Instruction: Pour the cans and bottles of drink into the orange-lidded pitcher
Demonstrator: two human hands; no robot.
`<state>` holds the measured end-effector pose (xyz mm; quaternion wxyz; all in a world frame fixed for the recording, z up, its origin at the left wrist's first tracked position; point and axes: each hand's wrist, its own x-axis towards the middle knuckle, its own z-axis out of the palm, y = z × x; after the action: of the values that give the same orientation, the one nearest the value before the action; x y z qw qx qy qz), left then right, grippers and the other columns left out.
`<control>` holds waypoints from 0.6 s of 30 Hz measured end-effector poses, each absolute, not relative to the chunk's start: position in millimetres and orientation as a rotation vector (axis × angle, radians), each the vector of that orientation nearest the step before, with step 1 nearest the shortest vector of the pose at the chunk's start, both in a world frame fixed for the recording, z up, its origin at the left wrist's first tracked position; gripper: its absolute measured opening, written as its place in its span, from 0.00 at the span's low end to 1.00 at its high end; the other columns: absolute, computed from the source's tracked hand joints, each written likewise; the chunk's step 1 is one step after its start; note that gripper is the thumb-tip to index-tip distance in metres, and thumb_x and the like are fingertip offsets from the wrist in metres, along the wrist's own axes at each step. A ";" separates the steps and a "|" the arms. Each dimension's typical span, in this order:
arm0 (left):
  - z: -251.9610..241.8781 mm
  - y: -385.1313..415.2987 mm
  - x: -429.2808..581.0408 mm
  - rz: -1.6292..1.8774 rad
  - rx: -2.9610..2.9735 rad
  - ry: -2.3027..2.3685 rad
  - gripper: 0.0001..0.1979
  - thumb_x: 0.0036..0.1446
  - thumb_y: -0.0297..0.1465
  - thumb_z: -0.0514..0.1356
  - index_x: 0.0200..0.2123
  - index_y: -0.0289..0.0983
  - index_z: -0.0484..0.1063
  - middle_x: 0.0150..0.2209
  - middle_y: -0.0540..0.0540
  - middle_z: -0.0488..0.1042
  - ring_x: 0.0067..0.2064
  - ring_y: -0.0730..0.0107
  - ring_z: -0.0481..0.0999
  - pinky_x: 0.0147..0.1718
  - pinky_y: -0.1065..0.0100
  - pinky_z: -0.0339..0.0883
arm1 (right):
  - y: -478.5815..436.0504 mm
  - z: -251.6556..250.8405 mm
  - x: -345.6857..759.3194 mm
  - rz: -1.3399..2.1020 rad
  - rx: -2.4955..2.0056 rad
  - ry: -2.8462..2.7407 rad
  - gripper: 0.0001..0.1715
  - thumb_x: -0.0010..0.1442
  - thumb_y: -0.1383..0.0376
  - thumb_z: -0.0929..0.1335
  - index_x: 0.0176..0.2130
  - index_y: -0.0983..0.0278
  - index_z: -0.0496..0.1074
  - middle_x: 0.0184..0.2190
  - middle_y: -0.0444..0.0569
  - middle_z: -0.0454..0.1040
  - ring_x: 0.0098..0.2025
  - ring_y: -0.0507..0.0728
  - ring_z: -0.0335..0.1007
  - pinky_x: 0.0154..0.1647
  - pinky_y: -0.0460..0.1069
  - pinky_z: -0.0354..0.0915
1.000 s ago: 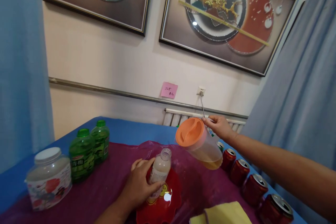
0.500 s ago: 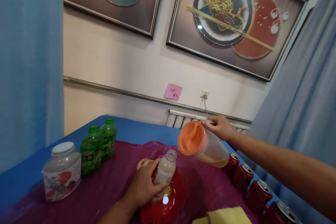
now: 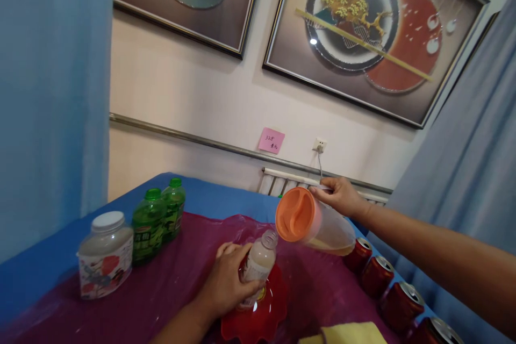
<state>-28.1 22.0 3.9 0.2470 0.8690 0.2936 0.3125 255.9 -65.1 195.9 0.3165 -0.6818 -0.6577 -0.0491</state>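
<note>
My left hand (image 3: pixel 229 282) is wrapped round an uncapped clear plastic bottle (image 3: pixel 260 263), tilted a little to the right above a red scalloped plate (image 3: pixel 276 306). Pale, cloudy contents show inside it. My right hand (image 3: pixel 342 197) grips the handle of a translucent pitcher (image 3: pixel 328 228) with an orange lid (image 3: pixel 295 215). The pitcher leans well over, its lid toward the bottle's mouth, and yellowish liquid lies along its lower side. Lid and bottle mouth are close but apart; no stream between them is visible.
At left stand a white-lidded jar (image 3: pixel 105 255) and two green bottles (image 3: pixel 149 226). Several red cans (image 3: pixel 377 277) line the right edge. A yellow cloth (image 3: pixel 350 333) lies at the front on the purple sheet (image 3: pixel 173 285). Blue curtains (image 3: pixel 52 91) hang on both sides.
The whole view has shifted slightly, so most things appear a little further right. Both hands keep their holds, and the pitcher stays tilted close to the bottle mouth.
</note>
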 end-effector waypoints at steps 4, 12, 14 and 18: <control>2.7 21.3 -27.8 0.848 2.369 0.795 0.33 0.41 0.36 0.72 0.54 0.41 0.72 0.47 0.45 0.77 0.51 0.51 0.72 0.60 0.49 0.53 | -63.8 195.5 257.3 -0.123 -1.809 -1.749 0.29 0.57 0.44 0.66 0.20 0.60 0.55 0.18 0.38 0.47 0.22 0.49 0.44 0.22 0.48 0.40; 2.7 19.9 -27.4 0.836 2.352 0.797 0.33 0.41 0.35 0.72 0.54 0.41 0.73 0.47 0.45 0.77 0.51 0.51 0.72 0.60 0.51 0.52 | -64.1 196.5 255.3 -0.109 -1.818 -1.755 0.30 0.57 0.43 0.66 0.20 0.60 0.54 0.19 0.37 0.46 0.22 0.49 0.43 0.22 0.48 0.41; 3.7 19.4 -27.6 0.832 2.351 0.798 0.32 0.41 0.36 0.72 0.53 0.41 0.73 0.46 0.45 0.77 0.51 0.52 0.72 0.59 0.52 0.53 | -64.5 196.9 254.3 -0.106 -1.818 -1.753 0.31 0.57 0.42 0.66 0.20 0.59 0.53 0.19 0.37 0.46 0.22 0.48 0.43 0.22 0.48 0.41; 4.5 19.1 -27.3 0.834 2.354 0.794 0.31 0.42 0.37 0.72 0.52 0.42 0.73 0.45 0.45 0.77 0.50 0.52 0.72 0.58 0.52 0.54 | -64.6 196.8 253.7 -0.126 -1.825 -1.758 0.31 0.58 0.43 0.66 0.20 0.59 0.53 0.19 0.37 0.45 0.22 0.48 0.42 0.22 0.48 0.40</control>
<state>-27.3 19.1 4.5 0.2576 0.8680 0.2927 0.3075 253.7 -64.6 196.8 0.2978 -0.6866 -0.6616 -0.0475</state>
